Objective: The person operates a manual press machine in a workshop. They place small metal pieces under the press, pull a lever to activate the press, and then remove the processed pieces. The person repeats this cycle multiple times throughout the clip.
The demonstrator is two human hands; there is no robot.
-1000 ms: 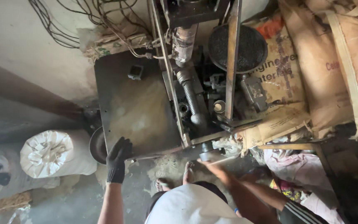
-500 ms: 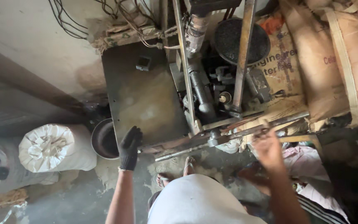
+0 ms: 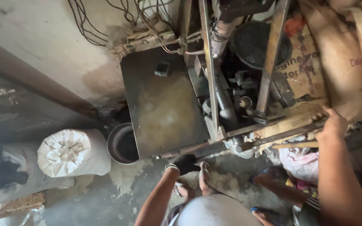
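Observation:
A dark machine stands against the wall, with a flat metal plate [image 3: 164, 113] on its left and pipes, a motor and upright bars [image 3: 273, 54] on its right. My left hand [image 3: 185, 164], in a black glove, is at the plate's near edge with its fingers curled under it. My bare right hand [image 3: 334, 123] is closed over the end of a slanted metal bar [image 3: 281, 134] at the machine's right front, next to torn cardboard. My feet [image 3: 204, 180] stand on the concrete floor just below the machine.
A round metal pot [image 3: 120, 144] sits on the floor at the plate's left corner, beside a white tied sack [image 3: 74, 152]. Cables [image 3: 147, 16] hang down the wall behind. Brown sacks [image 3: 348, 54] and cardboard [image 3: 306, 71] crowd the right. A crumpled plastic bag [image 3: 298, 161] lies under the bar.
My gloved left hand went from spread open below the plate to curled at its near edge. My right hand rose from low by my body and took the slanted bar.

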